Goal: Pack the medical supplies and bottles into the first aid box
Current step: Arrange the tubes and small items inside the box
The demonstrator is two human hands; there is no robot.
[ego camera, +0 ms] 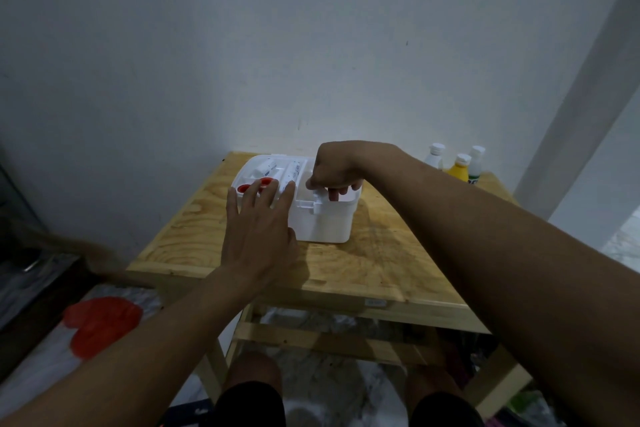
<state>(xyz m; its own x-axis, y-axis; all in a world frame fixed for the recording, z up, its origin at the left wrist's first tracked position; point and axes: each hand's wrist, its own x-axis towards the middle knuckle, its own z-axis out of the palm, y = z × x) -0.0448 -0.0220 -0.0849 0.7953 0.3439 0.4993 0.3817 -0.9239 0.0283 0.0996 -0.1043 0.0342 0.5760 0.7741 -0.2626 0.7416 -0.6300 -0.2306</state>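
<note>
Nearest the camera, the person's bare knees and dark shorts show under the front edge of a light wooden table (346,267), with a red heart shape (102,324) printed on a pale cloth at lower left.

The left hand (258,232) reaches forward over the table, palm down and fingers spread flat; it grips nothing. Its fingers (254,196) lie across the near left corner of the first aid box (323,222), the fingertips resting on the box's top tray next to two red caps (255,185), partly covering one of them.

The first aid box is a white plastic case with rounded corners and smooth sides, standing on the middle of the table toward its far edge. Its top is open, showing a white divided tray. The left compartments hold the red-capped items and several white tubes or rolls (277,170) lying lengthwise; their printing is too blurred to read. The right compartment looks pale and bare where it shows.

The right hand (334,172) comes in from above, wrist bent, fingers curled downward over the box's right side. Its fingertips dip into the right compartment at the near rim; whether they pinch anything there cannot be told.

Farther back, at the table's right rear corner, stand three bottles (457,163) with white caps, well apart from the box: one white, one yellow, one with a green label.
</note>
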